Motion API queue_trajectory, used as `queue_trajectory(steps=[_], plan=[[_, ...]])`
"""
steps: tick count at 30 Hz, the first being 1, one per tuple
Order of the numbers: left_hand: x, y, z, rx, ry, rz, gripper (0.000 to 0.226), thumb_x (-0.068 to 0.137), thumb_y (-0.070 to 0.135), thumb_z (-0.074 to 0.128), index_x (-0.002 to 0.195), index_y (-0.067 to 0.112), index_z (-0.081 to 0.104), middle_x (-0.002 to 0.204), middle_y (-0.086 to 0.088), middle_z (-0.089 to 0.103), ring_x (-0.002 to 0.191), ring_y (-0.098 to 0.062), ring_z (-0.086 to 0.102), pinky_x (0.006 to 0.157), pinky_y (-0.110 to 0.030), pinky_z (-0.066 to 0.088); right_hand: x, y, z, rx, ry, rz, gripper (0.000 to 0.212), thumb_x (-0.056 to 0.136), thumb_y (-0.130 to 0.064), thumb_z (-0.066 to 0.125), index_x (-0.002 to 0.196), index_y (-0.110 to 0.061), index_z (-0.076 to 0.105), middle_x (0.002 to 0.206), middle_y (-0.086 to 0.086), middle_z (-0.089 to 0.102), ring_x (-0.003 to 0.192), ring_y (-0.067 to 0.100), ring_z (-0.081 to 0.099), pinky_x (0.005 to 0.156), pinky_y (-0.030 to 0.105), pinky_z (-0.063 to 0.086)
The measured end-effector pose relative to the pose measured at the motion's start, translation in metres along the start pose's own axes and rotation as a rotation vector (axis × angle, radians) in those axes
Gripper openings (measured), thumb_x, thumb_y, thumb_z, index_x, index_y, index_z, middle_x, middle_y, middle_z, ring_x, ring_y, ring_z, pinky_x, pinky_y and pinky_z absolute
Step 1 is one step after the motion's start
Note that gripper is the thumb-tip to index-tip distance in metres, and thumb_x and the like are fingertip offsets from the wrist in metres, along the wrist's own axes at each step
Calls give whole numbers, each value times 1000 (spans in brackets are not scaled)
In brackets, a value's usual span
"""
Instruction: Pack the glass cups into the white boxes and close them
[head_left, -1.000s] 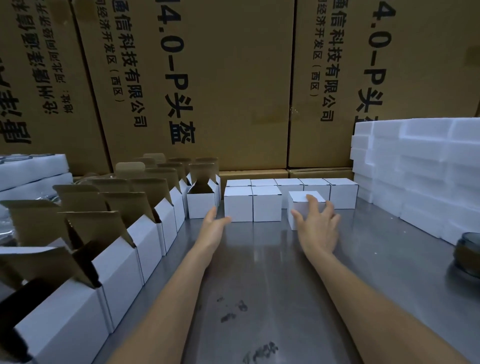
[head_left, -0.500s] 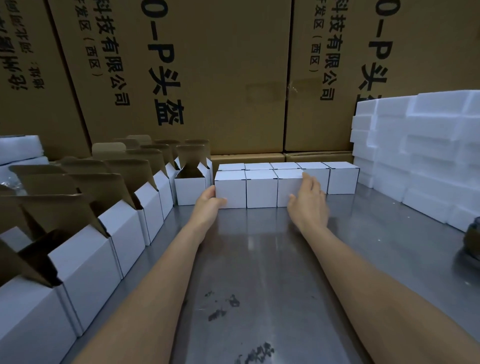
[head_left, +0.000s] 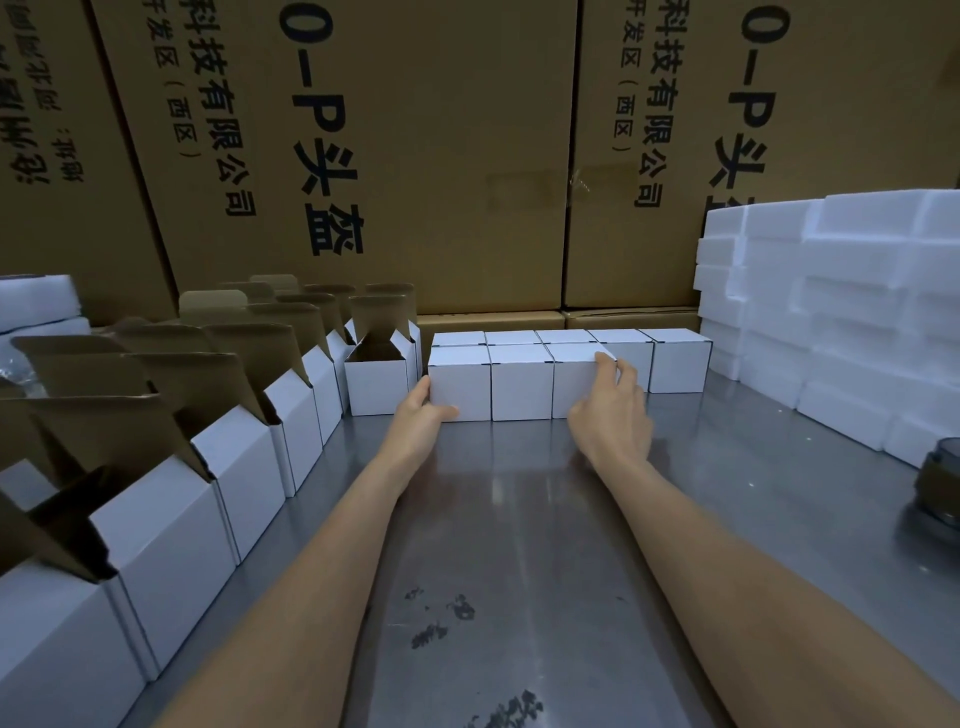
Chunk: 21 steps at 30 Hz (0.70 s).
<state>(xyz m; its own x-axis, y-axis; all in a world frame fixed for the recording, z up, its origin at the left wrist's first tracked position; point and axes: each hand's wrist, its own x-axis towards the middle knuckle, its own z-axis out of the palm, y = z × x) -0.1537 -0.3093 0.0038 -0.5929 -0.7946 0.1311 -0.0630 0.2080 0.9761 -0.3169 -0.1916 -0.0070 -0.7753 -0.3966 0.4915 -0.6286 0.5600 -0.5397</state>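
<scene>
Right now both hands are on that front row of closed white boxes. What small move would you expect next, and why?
Probably let go and reach for the nearest open box. The left hand and right hand bracket the front row of closed boxes, which already sits flush and straight against the back row. Many boxes on the left stand open, flaps up.

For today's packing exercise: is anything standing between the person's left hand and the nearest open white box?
Nothing visible. The left hand grips the end of the closed front row, and the nearest open box stands just to its left, with only bare steel table between them.
</scene>
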Motion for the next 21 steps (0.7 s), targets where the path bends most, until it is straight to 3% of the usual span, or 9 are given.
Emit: queue_trajectory(steps=[6, 9, 12, 16, 21], plan=[[-1, -1, 1, 5, 2, 38, 46, 95, 7, 48, 139, 16, 40, 130, -2, 52, 126, -25, 48, 90, -28, 48, 1, 0, 3, -10, 7, -6, 59, 89, -6, 46, 143, -16, 25, 151, 10, 23, 125, 33, 38, 78, 40, 39], [0, 0, 2, -18, 87, 39, 58, 95, 8, 49, 148, 17, 27, 152, -4, 34, 140, -25, 32, 106, -34, 33, -2, -3, 1, -11, 41, 3, 66, 87, -5, 47, 147, -15, 19, 152, 11, 20, 125, 33, 38, 78, 41, 41], [-2, 2, 2, -28, 186, 58, 62, 95, 9, 50, 150, 14, 22, 157, -4, 25, 143, -24, 24, 109, -35, 27, -8, -6, -5, -69, 83, -51, 66, 85, -5, 48, 145, -12, 21, 149, 12, 24, 117, 33, 43, 72, 39, 42], [-14, 0, 3, 28, 215, 87, 44, 96, 7, 49, 139, 11, 43, 143, -6, 45, 131, -20, 41, 95, -25, 30, -22, -8, -13, -199, 69, -136, 41, 87, -6, 43, 128, -6, 40, 131, 12, 41, 105, 30, 48, 63, 34, 35], [-43, 1, 7, 85, 204, 123, 25, 97, 8, 47, 118, 13, 61, 123, -5, 59, 114, -15, 51, 88, -22, 36, -47, -12, -29, -239, -25, -192, 23, 90, -11, 44, 113, -11, 48, 113, 8, 50, 101, 26, 49, 63, 32, 32]])
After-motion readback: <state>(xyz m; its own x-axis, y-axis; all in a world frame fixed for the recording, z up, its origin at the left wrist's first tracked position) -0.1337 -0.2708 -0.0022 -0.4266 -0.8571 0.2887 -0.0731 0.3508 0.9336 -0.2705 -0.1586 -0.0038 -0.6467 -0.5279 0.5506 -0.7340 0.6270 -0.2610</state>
